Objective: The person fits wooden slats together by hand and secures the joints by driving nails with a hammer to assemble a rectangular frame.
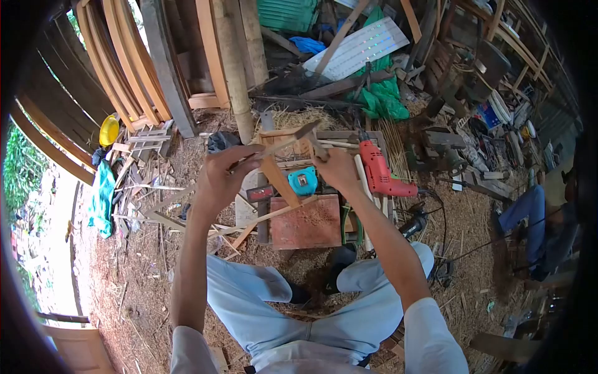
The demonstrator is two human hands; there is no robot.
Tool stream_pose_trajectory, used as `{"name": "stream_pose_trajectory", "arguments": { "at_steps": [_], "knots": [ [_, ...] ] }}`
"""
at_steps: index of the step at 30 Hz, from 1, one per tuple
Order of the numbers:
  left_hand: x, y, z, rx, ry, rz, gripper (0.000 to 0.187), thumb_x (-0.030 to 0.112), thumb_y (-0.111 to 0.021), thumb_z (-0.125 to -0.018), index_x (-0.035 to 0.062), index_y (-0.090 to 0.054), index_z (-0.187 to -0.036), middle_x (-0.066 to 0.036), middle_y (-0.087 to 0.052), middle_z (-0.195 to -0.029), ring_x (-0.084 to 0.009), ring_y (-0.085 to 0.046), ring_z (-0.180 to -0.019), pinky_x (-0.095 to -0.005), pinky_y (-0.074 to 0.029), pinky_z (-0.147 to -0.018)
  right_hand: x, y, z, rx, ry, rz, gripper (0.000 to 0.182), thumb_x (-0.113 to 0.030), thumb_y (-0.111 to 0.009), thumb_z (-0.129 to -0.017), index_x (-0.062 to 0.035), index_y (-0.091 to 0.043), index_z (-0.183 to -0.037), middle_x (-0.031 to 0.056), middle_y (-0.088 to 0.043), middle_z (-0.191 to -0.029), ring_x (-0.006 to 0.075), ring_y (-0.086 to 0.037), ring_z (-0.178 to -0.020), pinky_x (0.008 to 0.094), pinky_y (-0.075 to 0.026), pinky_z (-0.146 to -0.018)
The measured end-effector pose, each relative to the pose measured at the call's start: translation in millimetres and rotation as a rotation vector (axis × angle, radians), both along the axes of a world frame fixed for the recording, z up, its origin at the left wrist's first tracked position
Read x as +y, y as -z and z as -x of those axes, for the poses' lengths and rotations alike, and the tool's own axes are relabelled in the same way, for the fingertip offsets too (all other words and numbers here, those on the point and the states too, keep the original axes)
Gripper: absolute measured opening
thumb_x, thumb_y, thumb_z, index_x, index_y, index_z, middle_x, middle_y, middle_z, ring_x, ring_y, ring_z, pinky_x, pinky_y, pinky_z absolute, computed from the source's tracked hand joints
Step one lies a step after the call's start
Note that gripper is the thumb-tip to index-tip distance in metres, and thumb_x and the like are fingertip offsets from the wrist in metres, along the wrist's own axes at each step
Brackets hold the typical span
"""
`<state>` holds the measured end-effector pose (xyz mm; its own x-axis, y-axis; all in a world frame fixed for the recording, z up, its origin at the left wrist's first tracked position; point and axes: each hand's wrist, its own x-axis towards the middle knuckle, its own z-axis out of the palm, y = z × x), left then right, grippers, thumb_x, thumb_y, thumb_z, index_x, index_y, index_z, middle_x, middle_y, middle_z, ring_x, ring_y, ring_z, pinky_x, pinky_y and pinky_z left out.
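Note:
My left hand [227, 173] is closed on the near end of a thin wooden strip [278, 146] above the work spot. My right hand [336, 168] grips the handle of a hammer [307, 129], whose dark head is over the strip's far end. Below them a wooden piece [278, 181] slants down beside a teal tape measure [303, 181]. A reddish board [305, 224] lies nearer my legs. The red power drill [381, 168] rests right of my right hand.
Wooden frames [128, 62] lean at the upper left. A green sheet [381, 93] and a white panel [358, 50] lie at the back. Another person's leg [526, 215] shows at the right. Shavings and scraps cover the ground.

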<state>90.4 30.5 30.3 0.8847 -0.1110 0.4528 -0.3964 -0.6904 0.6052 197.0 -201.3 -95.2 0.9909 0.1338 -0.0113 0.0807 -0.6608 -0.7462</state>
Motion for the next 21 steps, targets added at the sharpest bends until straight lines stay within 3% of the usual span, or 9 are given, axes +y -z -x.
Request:
{"name": "stream_pose_trajectory", "arguments": {
  "at_steps": [2,5,6,10,12,16,21],
  "knots": [
    [0,4,-1,-0.024,0.016,0.019,0.023,0.006,-0.073,-0.083,0.0043,-0.072,-0.106,-0.01,-0.072,-0.086,-0.0156,-0.068,-0.073,-0.0298,-0.052,-0.066,29,17,-24,-0.121,-0.035,0.227,0.014,-0.016,-0.066,-0.087,-0.0022,-0.07,-0.089,0.0181,-0.069,-0.082,0.0337,-0.069,-0.08,0.043,-0.057,-0.068],
    [-9,1,5,0.021,0.009,0.056,0.021,0.006,-0.074,-0.082,0.0043,-0.073,-0.103,-0.011,-0.073,-0.084,-0.0127,-0.068,-0.072,-0.0287,-0.051,-0.063,53,26,-51,-0.125,-0.121,0.431,0.012,-0.013,-0.065,-0.086,-0.0025,-0.071,-0.086,0.017,-0.07,-0.088,0.0342,-0.069,-0.084,0.046,-0.059,-0.072],
    [-13,0,8,0.047,-0.007,0.085,0.021,0.006,-0.074,-0.082,0.0042,-0.073,-0.103,-0.011,-0.073,-0.083,-0.0128,-0.068,-0.072,-0.0287,-0.051,-0.062,58,14,-46,-0.174,-0.131,0.47,0.011,-0.01,-0.065,-0.085,-0.001,-0.071,-0.081,0.0181,-0.069,-0.087,0.0343,-0.07,-0.08,0.0472,-0.059,-0.065],
    [-29,-2,17,0.135,-0.023,0.147,0.021,0.008,-0.076,-0.081,0.0044,-0.073,-0.101,-0.011,-0.073,-0.08,-0.0141,-0.068,-0.069,-0.0304,-0.052,-0.061,63,45,-66,-0.203,-0.251,0.526,0.012,-0.007,-0.063,-0.084,0.0007,-0.07,-0.078,0.0201,-0.068,-0.082,0.0342,-0.07,-0.073,0.0444,-0.06,-0.058],
    [-39,-8,24,0.163,0.002,0.085,0.021,0.01,-0.075,-0.08,0.0043,-0.073,-0.1,-0.013,-0.072,-0.081,-0.0203,-0.07,-0.069,-0.0343,-0.053,-0.062,60,55,-63,-0.478,-0.296,0.557,0.012,-0.007,-0.066,-0.082,0.0022,-0.069,-0.076,0.0202,-0.066,-0.076,0.0331,-0.069,-0.066,0.0399,-0.059,-0.052],
    [-50,-3,28,0.122,-0.032,-0.024,0.017,0.013,-0.074,-0.082,0.005,-0.072,-0.097,-0.013,-0.072,-0.081,-0.0272,-0.069,-0.069,-0.0364,-0.053,-0.062,60,43,-64,-0.238,-0.318,0.634,0.013,-0.009,-0.067,-0.081,0.0025,-0.068,-0.074,0.0179,-0.065,-0.072,0.0296,-0.068,-0.064,0.0361,-0.059,-0.05],
    [-50,-4,24,0.097,-0.053,-0.066,0.016,0.016,-0.073,-0.082,0.0078,-0.071,-0.095,-0.013,-0.07,-0.076,-0.0304,-0.068,-0.069,-0.0393,-0.052,-0.062,62,52,-72,-0.351,-0.275,0.498,0.018,-0.011,-0.065,-0.084,0.0032,-0.067,-0.075,0.0205,-0.066,-0.074,0.0315,-0.069,-0.067,0.0394,-0.059,-0.053]
  ]
}}
